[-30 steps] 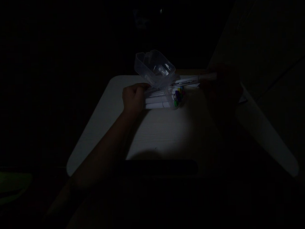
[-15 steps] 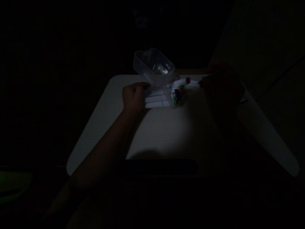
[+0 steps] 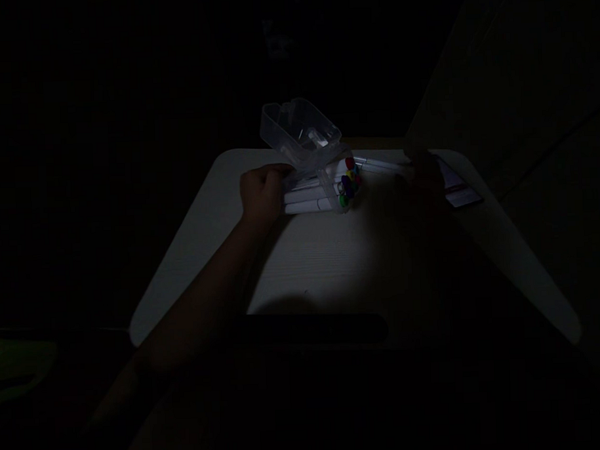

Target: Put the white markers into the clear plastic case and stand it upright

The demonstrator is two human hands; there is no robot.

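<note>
The scene is very dark. My left hand (image 3: 262, 192) is closed round the end of a clear plastic marker case (image 3: 314, 193) lying on its side on a white table (image 3: 325, 257). Several white markers with coloured caps (image 3: 350, 182) show at the case's open end. The case's clear lid (image 3: 299, 133) stands hinged open above it. My right hand (image 3: 424, 178) is a dim shape to the right of the case, beside a loose white marker (image 3: 379, 163) on the table. Its fingers are lost in shadow.
A small card or paper with a red stripe (image 3: 456, 187) lies at the table's right side. A dark band (image 3: 313, 329) runs along the table's near edge. The surroundings are black; a faint greenish object (image 3: 19, 366) shows at the lower left.
A red-capped marker that my right hand held at the case's mouth now sits inside with the others. My right hand has drawn back to the right. My left hand has stayed put.
</note>
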